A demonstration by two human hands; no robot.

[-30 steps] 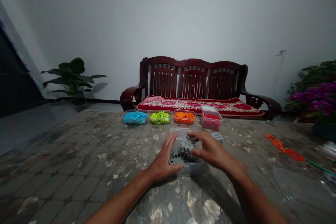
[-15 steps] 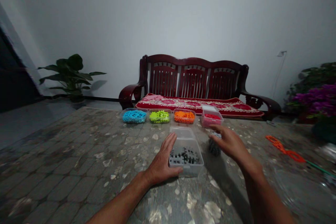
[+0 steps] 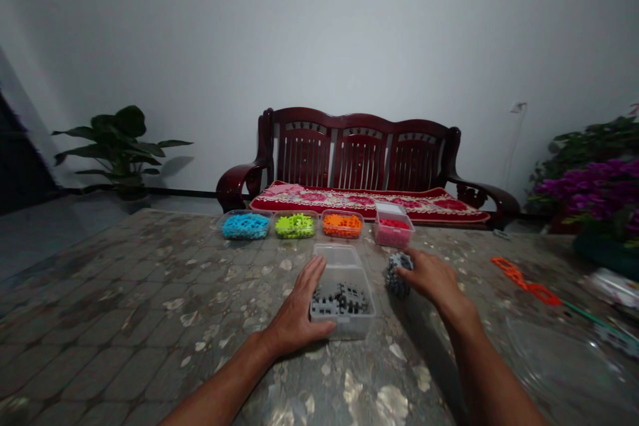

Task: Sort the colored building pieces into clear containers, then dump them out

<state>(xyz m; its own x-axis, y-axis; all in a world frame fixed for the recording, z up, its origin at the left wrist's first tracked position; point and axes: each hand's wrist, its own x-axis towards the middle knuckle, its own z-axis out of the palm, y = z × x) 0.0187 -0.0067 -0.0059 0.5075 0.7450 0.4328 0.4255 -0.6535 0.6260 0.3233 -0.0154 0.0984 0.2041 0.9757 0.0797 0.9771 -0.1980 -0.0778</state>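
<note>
A clear plastic box (image 3: 349, 327) with its lid tipped back stands in front of me, holding loose grey interlocking pieces (image 3: 344, 301). My left hand (image 3: 299, 309) clasps the box's left side, thumb along the front and fingers reaching toward the lid hinge. To the right of the box, a rounded cluster of joined grey pieces (image 3: 396, 277) stands on the table. My right hand (image 3: 433, 277) is closed around its right side, thumb across the near face; the fingertips behind it are partly hidden.
At the far table edge are tubs of blue pieces (image 3: 245, 226), lime pieces (image 3: 295, 225), orange pieces (image 3: 342, 225) and red pieces (image 3: 393, 231). An orange linked shape (image 3: 524, 281) with a green stick (image 3: 582, 314) lies right, near a clear lid (image 3: 559, 353). Beyond stands a wooden bench (image 3: 359, 153).
My right hand has shifted from above the grey cluster down to its right side, uncovering more of it. The left hand stays on the box. The whole view has moved slightly.
</note>
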